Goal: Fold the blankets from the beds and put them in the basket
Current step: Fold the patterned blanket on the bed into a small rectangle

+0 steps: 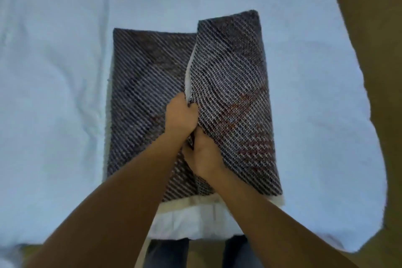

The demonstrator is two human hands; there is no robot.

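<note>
A dark striped blanket (pixel 141 85) with a cream underside lies partly folded on the bed. Its right half is raised and folded over toward the middle, showing a rust-coloured patch. My left hand (pixel 180 115) grips the free edge of this raised flap near the centre. Just below it, my right hand (pixel 202 154) grips the same edge, fingers tucked under the cloth. No basket is in view.
The bed (pixel 54 93) is covered with a pale blue-white sheet that fills most of the view. Brown floor (pixel 378 72) shows along the right side and bottom right. My legs in dark trousers stand at the bed's near edge.
</note>
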